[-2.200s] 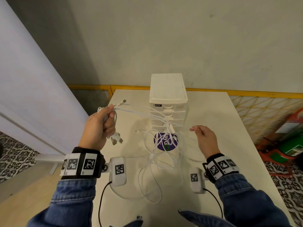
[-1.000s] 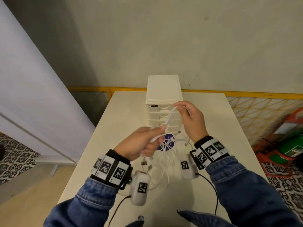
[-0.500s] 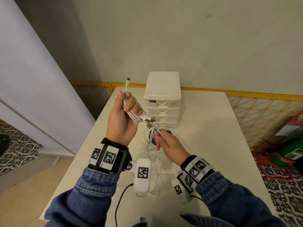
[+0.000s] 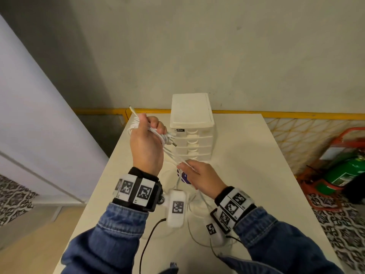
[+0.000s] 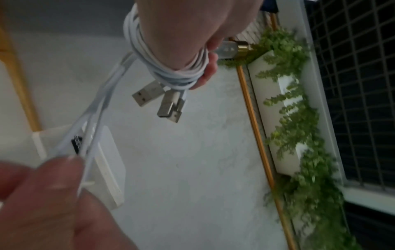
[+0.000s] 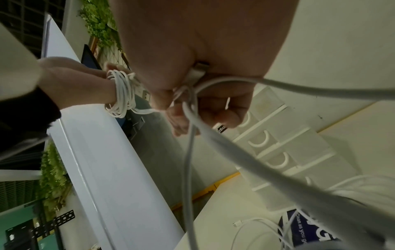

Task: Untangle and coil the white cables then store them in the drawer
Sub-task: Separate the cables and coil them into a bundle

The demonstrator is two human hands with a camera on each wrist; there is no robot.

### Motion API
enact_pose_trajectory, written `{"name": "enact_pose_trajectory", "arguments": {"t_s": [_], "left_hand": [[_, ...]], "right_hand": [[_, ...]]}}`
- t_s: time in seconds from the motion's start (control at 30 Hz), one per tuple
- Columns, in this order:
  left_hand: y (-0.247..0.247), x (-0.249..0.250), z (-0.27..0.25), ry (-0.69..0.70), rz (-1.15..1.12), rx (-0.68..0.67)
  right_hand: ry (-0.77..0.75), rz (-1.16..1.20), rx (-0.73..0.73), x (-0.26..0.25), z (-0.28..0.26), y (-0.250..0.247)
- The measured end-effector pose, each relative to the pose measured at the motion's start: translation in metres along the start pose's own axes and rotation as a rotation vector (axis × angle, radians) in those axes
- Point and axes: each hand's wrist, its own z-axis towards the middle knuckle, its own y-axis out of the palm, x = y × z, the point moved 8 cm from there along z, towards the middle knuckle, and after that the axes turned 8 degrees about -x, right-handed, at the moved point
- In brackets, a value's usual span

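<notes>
An office or workroom corner: a bench (image 4: 246, 155) is carrying a drawer unit (image 4: 191, 115); a fire extinguisher (image 4: 347, 173) is standing nearby.

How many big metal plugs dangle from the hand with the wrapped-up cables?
3. All hang below the left hand: one plug apart, two plugs overlapping beside it. Others may hide in the coil.

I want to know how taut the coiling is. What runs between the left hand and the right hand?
White cable strands stretch from the coil wound on the left hand down to the pinching right hand; the head view shows it.
</notes>
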Motion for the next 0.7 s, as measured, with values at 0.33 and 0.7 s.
{"name": "enact_pose_trajectory", "arguments": {"t_s": [0.33,0.7], "left_hand": [[0.002,-0.016,0.007,0.220,1.364,-0.514],[-0.028,-0.071,-0.033,-0.612,1.085,-0.935]], "right_hand": [[-0.085,-0.123,-0.039,-0.031,0.007,0.005],[-0.049,-0.067,0.108,-0.026,0.000,-0.027]]}}
